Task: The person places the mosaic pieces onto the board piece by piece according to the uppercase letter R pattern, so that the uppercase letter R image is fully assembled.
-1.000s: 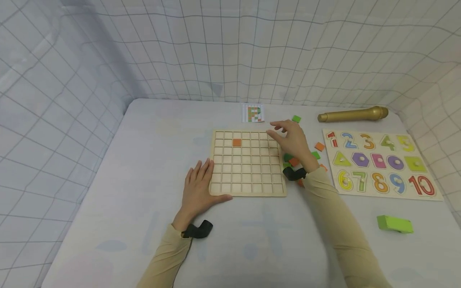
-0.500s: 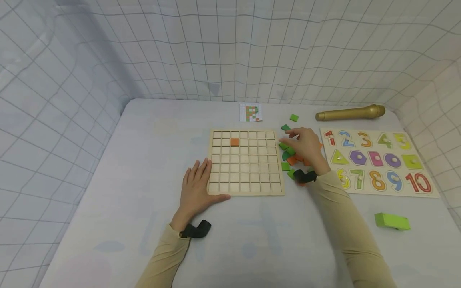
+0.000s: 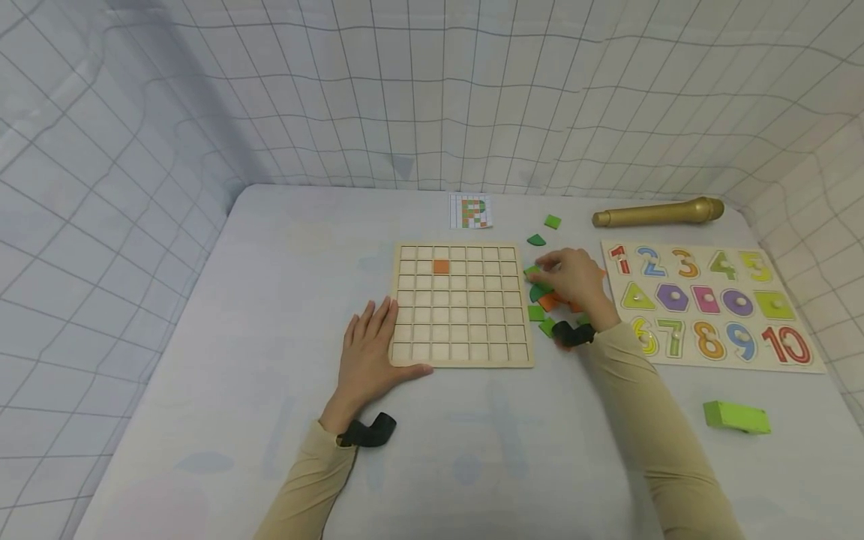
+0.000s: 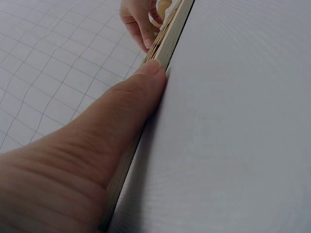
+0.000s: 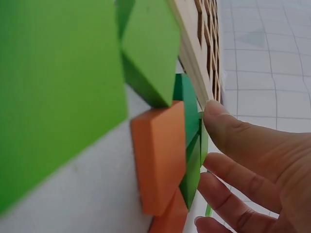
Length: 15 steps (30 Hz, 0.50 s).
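A square wooden grid board [image 3: 395, 300] lies on the table, with one orange square tile [image 3: 442, 267] in an upper cell. My left hand [image 3: 367, 360] rests at its lower left corner, fingers along the left side and thumb against the near edge. In the left wrist view the thumb [image 4: 131, 92] presses on the board's edge. My right hand [image 3: 574, 277] is over the loose tiles beside the board's right edge. In the right wrist view its thumb and fingertips meet opposite edges of a light green tile [image 5: 204, 141]. Orange tiles [image 5: 159, 158] and dark green tiles [image 5: 187, 107] lie against it.
A small pattern card [image 3: 470, 211] lies behind the board. To the right are a number and shape puzzle board [image 3: 718, 300], a gold toy microphone [image 3: 658, 214] and a green block [image 3: 736, 417]. A quarter-round green tile [image 3: 536, 240] and a green square tile [image 3: 553, 222] lie apart.
My right hand has moved from above the board's upper right corner rightward and down onto the tile pile, its thumb and fingers drawing closer together. The left hand stays in place.
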Tool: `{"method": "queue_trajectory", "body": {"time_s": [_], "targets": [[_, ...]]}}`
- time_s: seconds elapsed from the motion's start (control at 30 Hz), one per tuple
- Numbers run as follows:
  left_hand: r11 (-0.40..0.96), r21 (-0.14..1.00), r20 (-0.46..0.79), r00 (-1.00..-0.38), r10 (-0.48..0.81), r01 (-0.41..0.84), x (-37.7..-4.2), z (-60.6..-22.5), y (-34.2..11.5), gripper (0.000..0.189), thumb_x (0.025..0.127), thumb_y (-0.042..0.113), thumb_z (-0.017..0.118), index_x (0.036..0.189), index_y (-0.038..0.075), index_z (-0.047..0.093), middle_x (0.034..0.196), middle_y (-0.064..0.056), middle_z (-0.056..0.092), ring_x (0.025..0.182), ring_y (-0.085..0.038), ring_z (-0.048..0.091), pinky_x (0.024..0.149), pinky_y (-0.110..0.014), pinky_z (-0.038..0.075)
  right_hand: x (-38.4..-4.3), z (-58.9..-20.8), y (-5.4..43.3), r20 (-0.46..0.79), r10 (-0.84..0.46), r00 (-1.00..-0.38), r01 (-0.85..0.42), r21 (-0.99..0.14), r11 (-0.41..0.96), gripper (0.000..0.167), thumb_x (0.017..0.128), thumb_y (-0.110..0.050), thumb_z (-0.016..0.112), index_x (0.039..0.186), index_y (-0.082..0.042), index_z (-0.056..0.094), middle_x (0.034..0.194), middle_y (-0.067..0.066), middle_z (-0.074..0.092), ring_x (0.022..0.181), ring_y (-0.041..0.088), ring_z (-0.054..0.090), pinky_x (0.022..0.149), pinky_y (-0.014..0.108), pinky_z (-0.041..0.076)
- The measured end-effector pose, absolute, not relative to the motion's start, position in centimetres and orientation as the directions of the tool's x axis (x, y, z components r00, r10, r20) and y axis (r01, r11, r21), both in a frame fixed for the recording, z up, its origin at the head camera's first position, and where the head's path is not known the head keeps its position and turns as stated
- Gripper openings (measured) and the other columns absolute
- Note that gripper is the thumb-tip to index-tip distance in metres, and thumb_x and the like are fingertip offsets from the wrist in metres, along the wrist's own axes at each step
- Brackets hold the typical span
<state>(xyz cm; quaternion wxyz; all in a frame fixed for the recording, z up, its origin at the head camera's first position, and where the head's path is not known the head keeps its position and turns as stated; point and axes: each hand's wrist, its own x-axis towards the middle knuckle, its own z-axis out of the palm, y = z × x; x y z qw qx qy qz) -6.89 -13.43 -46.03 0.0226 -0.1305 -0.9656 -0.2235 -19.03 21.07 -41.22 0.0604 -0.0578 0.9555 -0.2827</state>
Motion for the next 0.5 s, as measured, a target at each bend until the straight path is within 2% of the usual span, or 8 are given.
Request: {"method": "queue_trajectory", "body": {"time_s": [0.2, 0.37, 0.5], "targets": [[0.861, 0.435, 0.105, -0.965, 0.242, 0.263, -6.88, -46.09, -13.38, 0.12, 0.064, 0.07, 0.07, 0.151, 0.005, 0.019, 0.156, -0.01, 0.018, 0.143, -0.028, 0.006, 0.112, -0.045, 0.001, -18.97, -41.42, 21.06, -0.095, -0.142, -0.985, -0.067, -0.548, 0.834, 0.038, 0.084, -0.028, 0.074, 0.111, -0.002, 0.07, 0.104, 0.016, 0.067, 0.093, 0.03, 0.058, 0.074, 0.039, 0.046], [0.86, 0.434, 0.107, -0.963, 0.247, 0.268, -6.85, -46.02, -13.36, 0.12, 0.065, 0.07, 0.07, 0.151, 0.005, 0.019, 0.156, -0.011, 0.018, 0.143, -0.029, 0.006, 0.112, -0.045, 0.001, -19.12, -41.31, 21.05, -0.103, -0.177, -0.979, -0.09, -0.562, 0.822, 0.033, 0.085, -0.023, 0.072, 0.109, 0.0, 0.07, 0.103, 0.017, 0.065, 0.093, 0.03, 0.057, 0.076, 0.042, 0.046], [0.861, 0.431, 0.105, -0.962, 0.25, 0.271, -6.82, -45.93, -13.37, 0.12, 0.065, 0.069, 0.071, 0.151, 0.004, 0.018, 0.156, -0.011, 0.018, 0.143, -0.029, 0.006, 0.112, -0.046, 0.001, -19.34, -41.11, 20.97, -0.155, -0.192, -0.969, -0.063, -0.598, 0.799, 0.031, 0.086, -0.018, 0.07, 0.11, 0.001, 0.066, 0.106, 0.018, 0.062, 0.096, 0.031, 0.056, 0.08, 0.043, 0.045]]}}
